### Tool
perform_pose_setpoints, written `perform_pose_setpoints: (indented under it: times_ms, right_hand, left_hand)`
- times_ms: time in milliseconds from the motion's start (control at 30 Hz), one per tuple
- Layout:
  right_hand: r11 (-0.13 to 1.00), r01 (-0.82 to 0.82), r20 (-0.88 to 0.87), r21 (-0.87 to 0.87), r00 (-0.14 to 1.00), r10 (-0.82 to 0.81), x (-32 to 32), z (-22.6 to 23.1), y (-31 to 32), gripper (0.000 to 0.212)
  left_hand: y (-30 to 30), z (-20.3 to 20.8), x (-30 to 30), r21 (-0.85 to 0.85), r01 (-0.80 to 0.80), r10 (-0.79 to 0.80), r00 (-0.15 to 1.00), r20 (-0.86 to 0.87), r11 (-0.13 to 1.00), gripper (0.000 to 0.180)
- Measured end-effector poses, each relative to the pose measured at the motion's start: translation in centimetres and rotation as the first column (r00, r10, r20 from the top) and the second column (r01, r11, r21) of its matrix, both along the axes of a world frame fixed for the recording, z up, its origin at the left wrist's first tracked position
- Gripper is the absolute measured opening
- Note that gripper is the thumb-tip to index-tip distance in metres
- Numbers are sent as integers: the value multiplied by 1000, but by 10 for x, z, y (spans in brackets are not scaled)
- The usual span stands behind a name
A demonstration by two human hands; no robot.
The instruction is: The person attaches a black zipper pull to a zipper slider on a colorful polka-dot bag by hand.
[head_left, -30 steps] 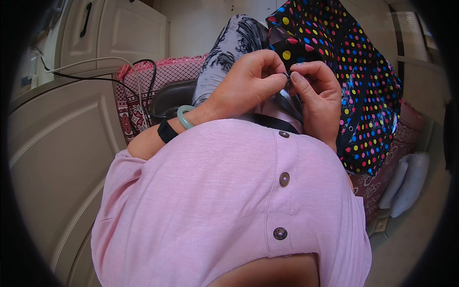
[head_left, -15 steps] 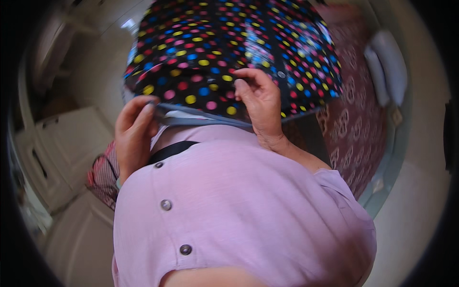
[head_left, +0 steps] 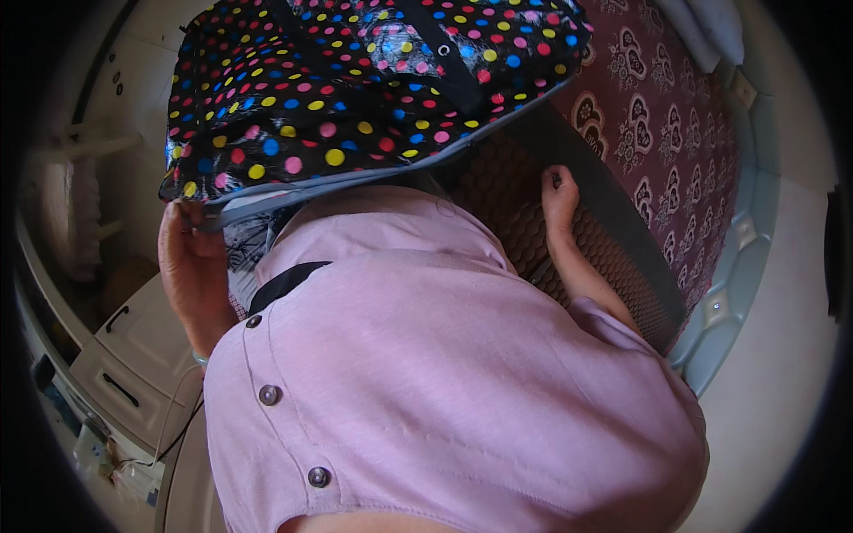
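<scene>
A large black bag (head_left: 267, 107), glossy and covered in coloured dots, lies in front of me. A grey band (head_left: 355, 175) runs along its near edge. At the near left corner my left hand (head_left: 188, 266) is closed on the bag's edge, thumb and fingers pinched together. Off to the right, apart from the bag, my right hand (head_left: 560, 202) is raised with its fingers curled toward the thumb. Whatever that hand may hold is too small or hidden to make out.
Under my right forearm is a brown mat (head_left: 622, 253) with a honeycomb pattern and dark border. A maroon patterned cover (head_left: 662, 133) spreads beyond it, edged by a pale blue padded border (head_left: 751, 191). White drawers (head_left: 133, 355) with black handles stand at the left.
My right hand has moved away from the bag, to the right and nearer me. The bag has shifted left in view, its edge still in my left hand. More of the brown mat shows.
</scene>
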State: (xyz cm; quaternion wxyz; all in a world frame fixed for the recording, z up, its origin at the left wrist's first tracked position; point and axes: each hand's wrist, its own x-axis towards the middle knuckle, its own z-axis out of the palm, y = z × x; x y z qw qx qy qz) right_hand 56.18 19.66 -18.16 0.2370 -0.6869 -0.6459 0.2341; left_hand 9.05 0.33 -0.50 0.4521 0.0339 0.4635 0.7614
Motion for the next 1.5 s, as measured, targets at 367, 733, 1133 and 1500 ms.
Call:
perform_pose_setpoints:
  times_ms: [367, 733, 1133, 1500]
  right_hand:
    - [844, -520, -9, 128, 851, 525, -62, 23, -37, 15]
    - [869, -255, -302, -424, 945, 129, -9, 5, -178, 20]
    - [989, 66, 56, -129, 997, -59, 58, 8, -216, 30]
    - [983, -10, 245, 183, 969, -36, 82, 63, -80, 34]
  left_hand:
    - [27, 18, -44, 226, 53, -85, 987, 137, 973, 14]
    - [52, 30, -28, 238, 151, -189, 971, 148, 960, 12]
    - [57, 19, -45, 117, 203, -190, 975, -113, 972, 20]
    - [31, 33, 18, 112, 178, -156, 971, -184, 978, 17]
